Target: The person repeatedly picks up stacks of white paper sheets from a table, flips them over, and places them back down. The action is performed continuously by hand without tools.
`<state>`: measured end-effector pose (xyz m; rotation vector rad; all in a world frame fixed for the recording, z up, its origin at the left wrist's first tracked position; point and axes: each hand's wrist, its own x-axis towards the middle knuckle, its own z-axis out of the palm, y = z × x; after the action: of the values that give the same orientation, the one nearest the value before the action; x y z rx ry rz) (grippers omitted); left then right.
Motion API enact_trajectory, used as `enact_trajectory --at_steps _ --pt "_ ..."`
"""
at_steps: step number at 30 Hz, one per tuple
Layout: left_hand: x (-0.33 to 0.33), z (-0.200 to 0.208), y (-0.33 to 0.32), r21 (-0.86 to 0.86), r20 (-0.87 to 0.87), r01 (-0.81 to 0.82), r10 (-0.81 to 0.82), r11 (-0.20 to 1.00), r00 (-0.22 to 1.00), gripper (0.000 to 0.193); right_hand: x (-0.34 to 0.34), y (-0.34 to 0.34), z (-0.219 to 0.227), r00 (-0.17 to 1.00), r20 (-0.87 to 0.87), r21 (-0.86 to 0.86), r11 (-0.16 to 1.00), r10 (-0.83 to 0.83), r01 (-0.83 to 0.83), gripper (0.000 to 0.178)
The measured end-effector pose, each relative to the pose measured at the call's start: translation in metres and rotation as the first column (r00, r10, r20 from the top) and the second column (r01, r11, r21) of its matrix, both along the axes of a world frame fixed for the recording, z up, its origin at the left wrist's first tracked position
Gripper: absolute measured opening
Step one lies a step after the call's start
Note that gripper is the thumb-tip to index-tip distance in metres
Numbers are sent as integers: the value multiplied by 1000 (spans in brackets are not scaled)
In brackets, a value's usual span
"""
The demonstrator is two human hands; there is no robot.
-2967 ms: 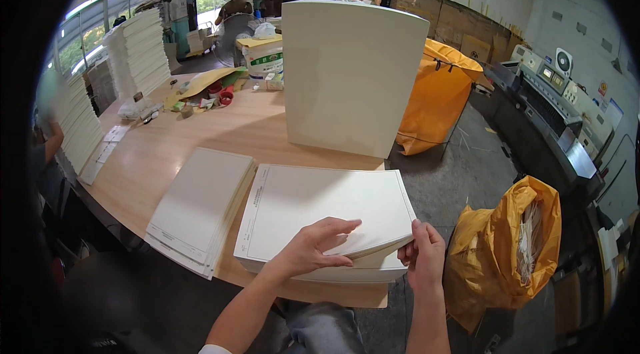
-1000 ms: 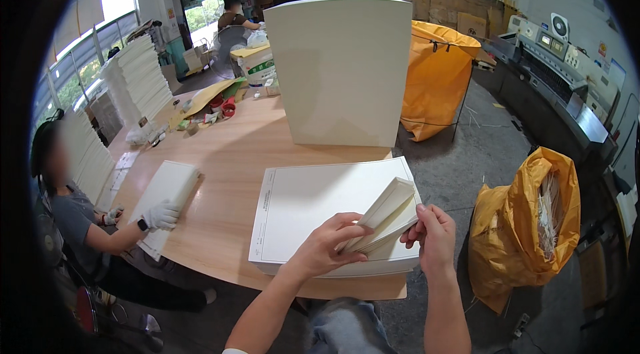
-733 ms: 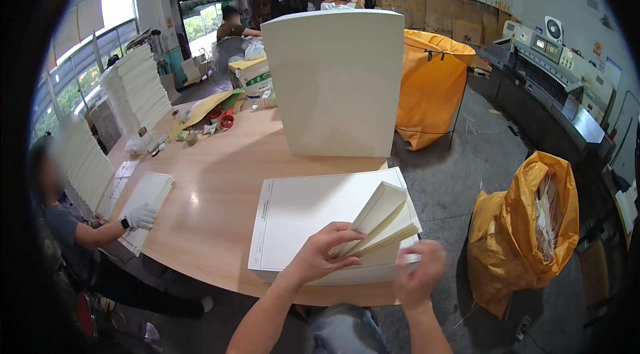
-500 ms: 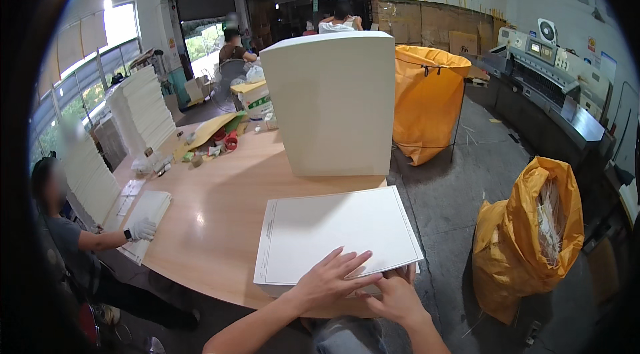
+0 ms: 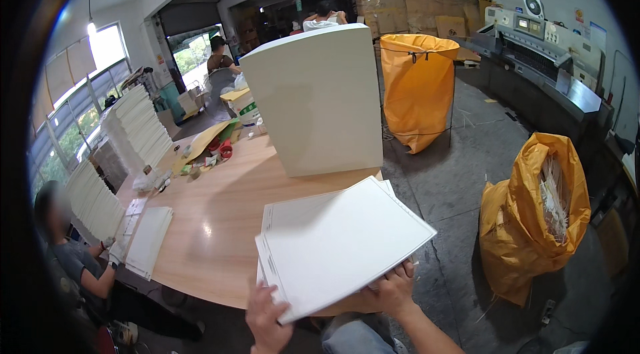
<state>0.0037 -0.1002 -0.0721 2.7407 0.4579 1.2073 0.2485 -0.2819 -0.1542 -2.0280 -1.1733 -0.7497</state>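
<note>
A batch of white paper sheets (image 5: 350, 247) with thin printed borders lies tilted and turned over more sheets (image 5: 273, 213) at the table's near edge. My right hand (image 5: 395, 289) grips its near right edge, fingertips tucked partly beneath the paper. At the near left corner my left hand (image 5: 269, 317) closes on the sheets, slightly blurred. Just beyond stands a tall block of stacked white paper (image 5: 317, 104).
The wooden table (image 5: 220, 247) carries tape rolls (image 5: 225, 149) and scraps. At left a co-worker (image 5: 80, 261) handles a flat paper stack (image 5: 148, 241). Orange sacks (image 5: 420, 94) stand on the floor at right, one stuffed with paper strips (image 5: 552, 201). A large machine (image 5: 543, 54) lines the wall.
The upper sheets have been lifted and turned, uncovering edges of those below. My left hand went from the top of the paper to its near left corner. The co-worker's hands moved.
</note>
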Motion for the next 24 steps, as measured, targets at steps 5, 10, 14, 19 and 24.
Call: enact_trajectory --at_steps 5,10,14,19,24 --pt "-14 -74 3 -939 279 153 426 307 861 25 1 -6 -3 1000 -22 -22 1000 17 -18 39" --pt "4 -56 -11 -686 455 569 344 -452 821 53 2 -2 -4 999 11 -24 999 36 -36 38" --pt "-4 -27 -13 -846 457 496 210 -199 864 44 3 -5 -1 999 -18 -61 997 50 -51 38" --pt "-59 -11 35 -809 566 587 335 48 753 46 -1 1 14 1000 8 -70 997 16 -15 50" --pt "-106 -53 117 -758 645 617 393 212 656 50 -9 4 19 1000 -15 -54 999 5 -6 43"
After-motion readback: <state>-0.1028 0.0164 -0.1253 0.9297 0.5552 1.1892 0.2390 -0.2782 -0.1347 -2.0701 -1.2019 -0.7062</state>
